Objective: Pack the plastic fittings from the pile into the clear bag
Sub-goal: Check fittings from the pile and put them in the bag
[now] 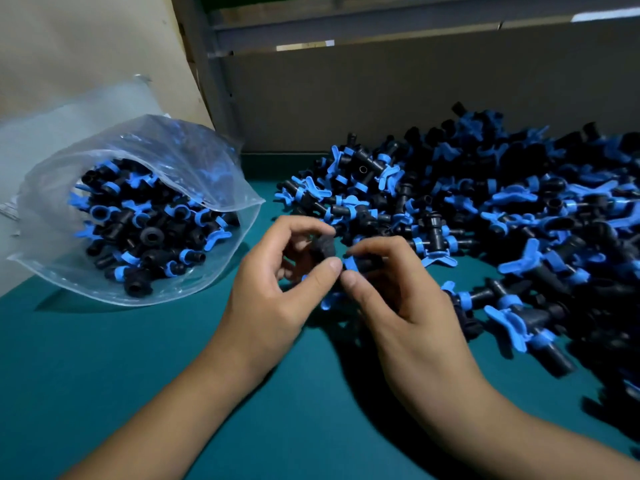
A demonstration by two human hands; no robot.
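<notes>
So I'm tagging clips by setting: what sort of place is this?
Probably a factory packing bench: a big pile of identical fittings on a green worktop, and a clear bag part-filled with the same parts.

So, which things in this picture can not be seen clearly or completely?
- Held fitting, head view: blurred, mostly covered by the fingers of the left hand and right hand; how many pieces they hold is unclear.
- Pile: cut off by the right edge; its far part is too dark.
- Clear bag: lower fittings hidden under upper ones, so the count is unknown.
</notes>
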